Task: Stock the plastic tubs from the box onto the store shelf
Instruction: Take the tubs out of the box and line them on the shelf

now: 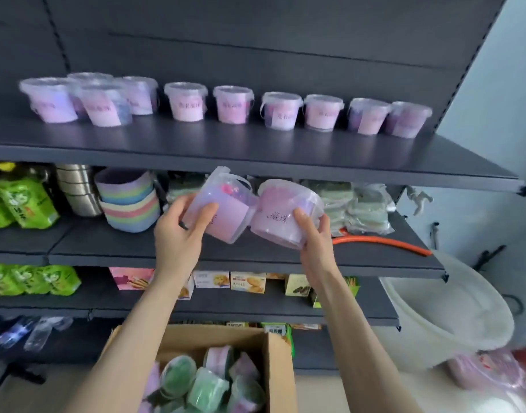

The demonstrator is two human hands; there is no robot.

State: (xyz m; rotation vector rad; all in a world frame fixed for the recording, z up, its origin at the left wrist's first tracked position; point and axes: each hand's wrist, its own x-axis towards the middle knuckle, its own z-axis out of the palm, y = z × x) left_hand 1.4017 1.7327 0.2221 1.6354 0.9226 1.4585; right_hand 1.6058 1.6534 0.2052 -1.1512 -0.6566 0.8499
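My left hand (178, 234) grips a clear plastic tub with a pink label (223, 210), tilted to the right. My right hand (315, 234) holds a second pink tub (282, 213), tilted left, and the two tubs touch in front of the middle shelf. Both sit just below the front edge of the dark top shelf (255, 156), where several more pink tubs (235, 105) stand in a row. Below me the open cardboard box (273, 350) holds several green and pink tubs (208, 386).
The middle shelf carries stacked pastel bowls (127, 201), steel cups (77, 186), green snack bags (23, 204), wrapped packs (366, 210) and an orange hose (383, 242). Snack boxes (246, 281) fill the lower shelf. A large white basin (446, 308) stands at the right.
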